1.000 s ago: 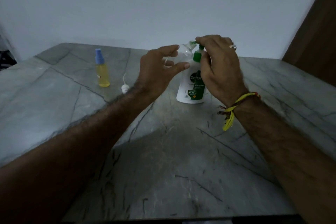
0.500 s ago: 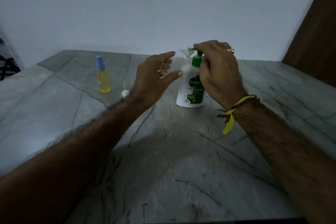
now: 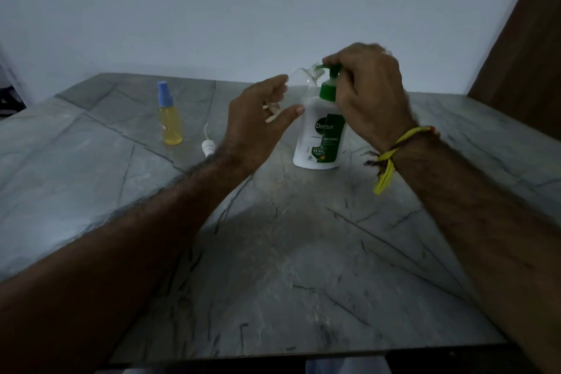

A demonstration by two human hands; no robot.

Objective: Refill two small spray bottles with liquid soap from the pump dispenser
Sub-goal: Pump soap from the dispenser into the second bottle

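A white pump dispenser [image 3: 318, 143] with a green pump head and a Dettol label stands upright on the grey marble table [image 3: 273, 252]. My right hand [image 3: 370, 97] curls over the pump head from above. My left hand [image 3: 258, 124] grips a clear, uncapped small spray bottle [image 3: 299, 77], tilted with its neck at the pump nozzle. A second small spray bottle [image 3: 171, 118], with yellow liquid and a blue cap, stands upright to the left. A white spray cap [image 3: 208, 146] with its tube lies on the table between that bottle and my left wrist.
A pale wall rises behind the table's far edge. A brown wooden panel [image 3: 528, 39] stands at the right. The table's near edge [image 3: 303, 355] runs along the bottom of the view.
The view has shifted slightly. Both hands stay at the pump head, the clear bottle still held at the nozzle.
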